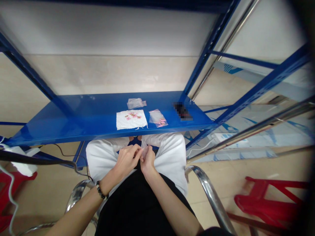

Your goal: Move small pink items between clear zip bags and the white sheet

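Note:
Above my lap, my left hand (128,158) and my right hand (148,160) meet with closed fingers on a small clear plastic bag (144,148). What the bag holds, if anything, is hidden by my fingers. On the blue shelf (81,123) ahead of my hands lies a white cloth (123,123) with several small pink and gold pieces (133,115) on it. To its right is another clear plastic bag (155,115), with small pink pieces in its lower corner. Behind the cloth rests a stack of clear plastic bags (135,103).
A dark pixelated object (182,110) lies at the shelf's right end. Blue uprights (205,55) frame the shelf. Metal chair armrests (209,193) flank me. A red stool (265,203) stands at right, and a cable (59,161) crosses at left.

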The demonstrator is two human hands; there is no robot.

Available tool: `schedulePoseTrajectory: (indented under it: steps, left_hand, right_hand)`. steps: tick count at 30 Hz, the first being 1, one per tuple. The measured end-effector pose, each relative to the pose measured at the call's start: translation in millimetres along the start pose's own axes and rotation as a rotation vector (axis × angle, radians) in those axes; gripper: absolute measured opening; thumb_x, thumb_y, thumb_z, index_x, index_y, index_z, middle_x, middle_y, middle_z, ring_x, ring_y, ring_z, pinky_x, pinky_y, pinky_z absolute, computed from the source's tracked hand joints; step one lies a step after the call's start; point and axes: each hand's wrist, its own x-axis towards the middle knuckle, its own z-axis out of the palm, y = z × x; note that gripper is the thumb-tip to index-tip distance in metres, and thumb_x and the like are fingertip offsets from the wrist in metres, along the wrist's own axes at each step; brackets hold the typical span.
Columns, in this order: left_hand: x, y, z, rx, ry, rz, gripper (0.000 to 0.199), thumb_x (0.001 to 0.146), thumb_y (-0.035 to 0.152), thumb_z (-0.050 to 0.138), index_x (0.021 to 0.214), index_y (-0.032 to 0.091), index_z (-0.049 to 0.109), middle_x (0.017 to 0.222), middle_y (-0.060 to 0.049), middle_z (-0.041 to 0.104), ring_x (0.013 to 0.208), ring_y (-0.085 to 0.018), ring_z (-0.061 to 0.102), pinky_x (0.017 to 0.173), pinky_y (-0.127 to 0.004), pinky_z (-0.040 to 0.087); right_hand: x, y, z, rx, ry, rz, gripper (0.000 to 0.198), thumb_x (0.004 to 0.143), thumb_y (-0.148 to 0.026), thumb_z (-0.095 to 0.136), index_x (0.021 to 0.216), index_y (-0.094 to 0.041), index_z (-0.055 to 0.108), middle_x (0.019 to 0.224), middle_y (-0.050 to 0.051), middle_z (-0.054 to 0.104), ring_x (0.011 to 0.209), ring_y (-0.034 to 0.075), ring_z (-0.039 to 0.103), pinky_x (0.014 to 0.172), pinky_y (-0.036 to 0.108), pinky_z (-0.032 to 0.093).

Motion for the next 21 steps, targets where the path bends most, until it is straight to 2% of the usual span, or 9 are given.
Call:
schedulePoseTrajectory:
  steps: [4, 9, 12, 15, 17, 19, 21]
  left_hand:
    - [-0.4, -3.9, -0.4, 0.063, -0.017, 0.048, 0.028, 0.097, 0.025, 0.047, 0.072, 0.021, 0.058, 0.069, -0.002, 0.064, 0.067, -0.016, 0.061, 0.066, -0.027, 0.042]
    - [0.0, -1.9, -2.7, 0.069, -0.020, 0.101, 0.027, 0.096, 0.021, 0.046, 0.074, 0.020, 0.062, 0.070, -0.003, 0.065, 0.071, -0.017, 0.061, 0.069, -0.029, 0.042]
    - [0.8, -0.1, -2.1, 0.025, 0.010, 0.075, 0.022, 0.093, 0.022, 0.051, 0.077, 0.021, 0.065, 0.069, -0.002, 0.065, 0.068, -0.016, 0.060, 0.069, -0.028, 0.042]
    - [1.4, 0.9, -0.2, -0.022, 0.031, -0.004, 0.010, 0.090, 0.026, 0.057, 0.089, 0.021, 0.066, 0.072, 0.000, 0.067, 0.065, -0.014, 0.059, 0.065, -0.026, 0.042]
    - [1.3, 1.5, 1.1, -0.015, 0.019, -0.056, 0.011, 0.087, 0.031, 0.062, 0.093, 0.022, 0.066, 0.070, 0.002, 0.067, 0.061, -0.014, 0.059, 0.060, -0.025, 0.040]
    - [1.1, 1.9, 2.1, 0.021, -0.025, -0.064, 0.012, 0.086, 0.032, 0.062, 0.081, 0.021, 0.065, 0.065, 0.002, 0.065, 0.058, -0.014, 0.058, 0.057, -0.025, 0.037]
    - [1.1, 1.8, 2.6, 0.047, -0.064, -0.052, 0.023, 0.089, 0.029, 0.057, 0.067, 0.020, 0.061, 0.063, 0.001, 0.064, 0.057, -0.014, 0.057, 0.056, -0.026, 0.035]
  right_hand:
    - [1.5, 0.3, -1.6, -0.006, -0.016, -0.004, 0.033, 0.086, -0.036, 0.053, 0.062, -0.022, 0.036, 0.042, -0.010, 0.036, 0.031, 0.006, 0.032, 0.029, 0.018, 0.015]
    - [-0.9, -2.6, 0.1, 0.005, -0.007, 0.009, 0.034, 0.087, -0.033, 0.051, 0.060, -0.021, 0.035, 0.043, -0.009, 0.036, 0.031, 0.005, 0.031, 0.030, 0.017, 0.015]
    - [-2.2, -5.4, 1.7, 0.029, -0.002, -0.010, 0.034, 0.087, -0.031, 0.052, 0.060, -0.021, 0.035, 0.042, -0.009, 0.035, 0.032, 0.006, 0.031, 0.030, 0.018, 0.016]
    - [-1.7, -6.1, 2.1, 0.046, 0.017, -0.004, 0.027, 0.087, -0.029, 0.050, 0.063, -0.021, 0.040, 0.045, -0.008, 0.040, 0.033, 0.008, 0.035, 0.030, 0.019, 0.017]
    - [-0.7, -4.4, 1.5, 0.051, 0.031, 0.021, 0.024, 0.088, -0.029, 0.049, 0.066, -0.021, 0.043, 0.047, -0.007, 0.044, 0.034, 0.008, 0.040, 0.030, 0.020, 0.021]
    - [0.3, -1.2, 0.3, 0.036, 0.024, 0.041, 0.024, 0.088, -0.032, 0.049, 0.067, -0.021, 0.045, 0.049, -0.006, 0.047, 0.036, 0.010, 0.043, 0.031, 0.021, 0.027]
    - [1.2, 2.6, -1.5, -0.018, -0.005, -0.032, 0.026, 0.088, -0.034, 0.048, 0.066, -0.021, 0.046, 0.048, -0.005, 0.048, 0.035, 0.011, 0.044, 0.031, 0.021, 0.029]
